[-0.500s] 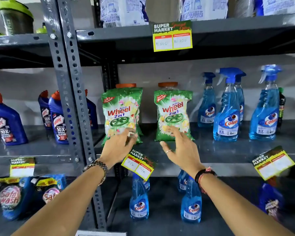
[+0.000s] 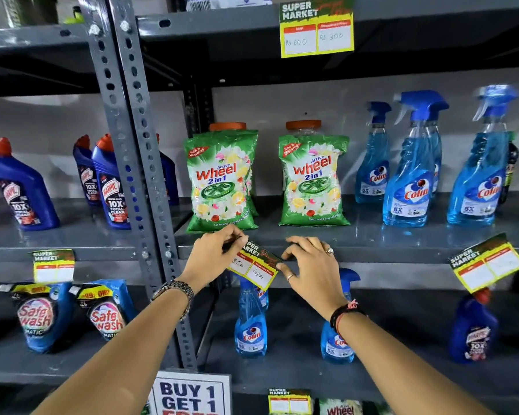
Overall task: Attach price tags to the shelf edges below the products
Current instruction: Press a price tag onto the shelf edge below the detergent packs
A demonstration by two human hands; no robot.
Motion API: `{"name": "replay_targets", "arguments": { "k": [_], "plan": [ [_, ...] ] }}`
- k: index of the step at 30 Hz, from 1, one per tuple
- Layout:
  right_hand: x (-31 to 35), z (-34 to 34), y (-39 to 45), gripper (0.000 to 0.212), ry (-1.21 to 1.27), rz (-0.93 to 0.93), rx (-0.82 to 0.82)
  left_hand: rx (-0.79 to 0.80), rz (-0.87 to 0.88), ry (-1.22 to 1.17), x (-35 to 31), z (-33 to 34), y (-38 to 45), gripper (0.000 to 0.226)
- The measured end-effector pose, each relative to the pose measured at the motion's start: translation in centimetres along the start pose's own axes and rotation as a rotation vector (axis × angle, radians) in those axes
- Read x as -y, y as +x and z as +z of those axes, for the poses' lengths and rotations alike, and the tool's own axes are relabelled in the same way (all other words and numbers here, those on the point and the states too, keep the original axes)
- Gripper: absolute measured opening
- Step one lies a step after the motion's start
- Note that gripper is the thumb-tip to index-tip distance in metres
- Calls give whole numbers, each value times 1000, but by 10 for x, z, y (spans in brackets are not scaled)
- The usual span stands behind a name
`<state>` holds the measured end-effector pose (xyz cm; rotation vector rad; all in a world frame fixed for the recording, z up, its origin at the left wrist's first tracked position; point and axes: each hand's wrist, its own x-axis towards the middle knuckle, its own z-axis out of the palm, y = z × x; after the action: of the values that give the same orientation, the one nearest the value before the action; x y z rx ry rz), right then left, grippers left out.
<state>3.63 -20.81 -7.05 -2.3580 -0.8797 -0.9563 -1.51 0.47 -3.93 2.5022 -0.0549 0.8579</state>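
A yellow and green price tag point(image 2: 256, 266) with handwritten numbers hangs tilted at the grey middle shelf edge point(image 2: 387, 253), below two green Wheel detergent bags point(image 2: 221, 182). My left hand point(image 2: 212, 256) pinches the tag's upper left corner. At the tag's right end, the fingers of my right hand point(image 2: 309, 265) press on it. The tag's top edge is partly hidden by my fingers.
Other tags hang on shelf edges at the left point(image 2: 54, 265), right point(image 2: 487, 262) and top point(image 2: 316, 29). Blue Colin spray bottles point(image 2: 411, 175) stand right of the bags, Harpic bottles point(image 2: 21, 187) at the left. A perforated grey upright point(image 2: 138, 163) divides the racks.
Both hands have come down from the Wheel bags to the tilted tag on the shelf edge and taken hold of it. The camera has moved closer.
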Motion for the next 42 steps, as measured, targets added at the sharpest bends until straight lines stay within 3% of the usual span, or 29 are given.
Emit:
{"name": "replay_targets", "arguments": {
  "k": [5, 14, 24, 37, 42],
  "plan": [
    [3, 1, 0, 4, -40, -3, 16, -9, 22, 26, -2, 0, -2, 17],
    [5, -20, 15, 11, 69, 52, 156, 10, 10, 107, -2, 2, -1, 23],
    [-6, -31, 17, 4, 29, -29, 306, 2, 106, 21, 3, 4, -9, 12],
    [-10, -30, 26, 11, 87, 2, 238, -85, 23, -53, -1, 8, -10, 12],
    [-11, -22, 21, 8, 60, 3, 121, -123, -39, -80, -3, 14, -6, 17]
  ]
}}
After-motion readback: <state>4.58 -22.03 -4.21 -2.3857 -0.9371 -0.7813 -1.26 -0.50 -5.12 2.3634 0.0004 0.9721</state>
